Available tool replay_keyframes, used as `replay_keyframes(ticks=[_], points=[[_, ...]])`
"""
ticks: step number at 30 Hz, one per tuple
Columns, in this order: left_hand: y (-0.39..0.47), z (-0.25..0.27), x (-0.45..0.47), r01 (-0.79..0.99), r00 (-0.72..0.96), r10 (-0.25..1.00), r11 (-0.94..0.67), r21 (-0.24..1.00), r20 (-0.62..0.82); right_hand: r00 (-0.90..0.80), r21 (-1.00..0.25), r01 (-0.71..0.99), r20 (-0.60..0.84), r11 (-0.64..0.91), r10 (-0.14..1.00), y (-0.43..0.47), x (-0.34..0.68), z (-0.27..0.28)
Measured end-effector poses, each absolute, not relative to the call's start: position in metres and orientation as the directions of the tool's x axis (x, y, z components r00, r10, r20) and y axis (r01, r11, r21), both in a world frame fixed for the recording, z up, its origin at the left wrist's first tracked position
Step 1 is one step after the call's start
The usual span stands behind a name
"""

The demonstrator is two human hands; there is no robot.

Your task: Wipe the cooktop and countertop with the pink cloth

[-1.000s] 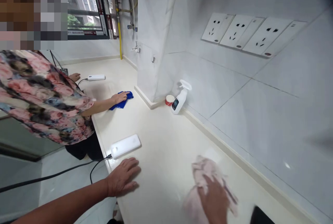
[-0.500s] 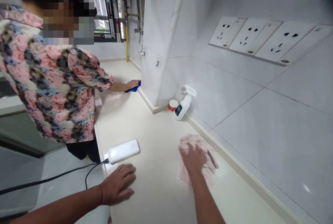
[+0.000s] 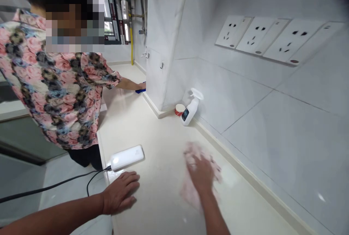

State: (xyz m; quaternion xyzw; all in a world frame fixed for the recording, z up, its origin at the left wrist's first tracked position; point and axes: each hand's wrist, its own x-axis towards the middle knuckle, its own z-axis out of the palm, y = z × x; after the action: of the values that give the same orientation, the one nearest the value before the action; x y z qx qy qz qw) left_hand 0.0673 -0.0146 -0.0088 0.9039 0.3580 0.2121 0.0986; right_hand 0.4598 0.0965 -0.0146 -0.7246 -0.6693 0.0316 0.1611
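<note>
Pink cloth (image 3: 190, 188) blurs beneath the right hand (image 3: 201, 174), whose grip I cannot tell; the left hand (image 3: 122, 191) rests flat near the edge of the tabletop (image 3: 159, 187), room between them

head view | above the counter (image 3: 158, 169) | facing forward and down | close

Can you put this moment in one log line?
left hand: on countertop | right hand: on blurred pink cloth | also there: white power bank, spray bottle | co-worker's hand: on blue cloth
</note>
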Motion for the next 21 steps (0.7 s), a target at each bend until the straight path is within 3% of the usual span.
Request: replay_keyframes(ticks=[3,6,8,10,14,21], points=[[-0.015,-0.006,0.069,0.615,0.655,0.704,-0.708,0.348,0.275,0.319,-0.233,0.929,0.105,-0.288,0.942,0.076,0.543,-0.017],[-0.015,-0.005,0.07,0.628,0.648,0.719,-0.691,0.358,0.252,0.553,-0.227,0.817,0.044,-0.531,0.832,0.059,0.589,-0.03],[-0.015,-0.005,0.07,0.631,0.651,0.721,-0.688,0.359,0.236,0.629,-0.235,0.762,0.047,-0.604,0.776,0.065,0.592,-0.038],[-0.016,-0.005,0.071,0.635,0.653,0.725,-0.682,0.363,0.221,0.603,-0.233,0.783,0.063,-0.576,0.795,0.088,0.577,-0.042],[-0.018,-0.002,0.071,0.639,0.648,0.733,-0.671,0.375,0.206,0.37,-0.194,0.916,0.073,-0.351,0.926,0.162,0.522,-0.035],[-0.019,0.001,0.073,0.631,0.63,0.743,-0.659,0.41,0.225,0.102,-0.168,0.982,0.094,-0.086,0.99,0.214,0.422,-0.016]])
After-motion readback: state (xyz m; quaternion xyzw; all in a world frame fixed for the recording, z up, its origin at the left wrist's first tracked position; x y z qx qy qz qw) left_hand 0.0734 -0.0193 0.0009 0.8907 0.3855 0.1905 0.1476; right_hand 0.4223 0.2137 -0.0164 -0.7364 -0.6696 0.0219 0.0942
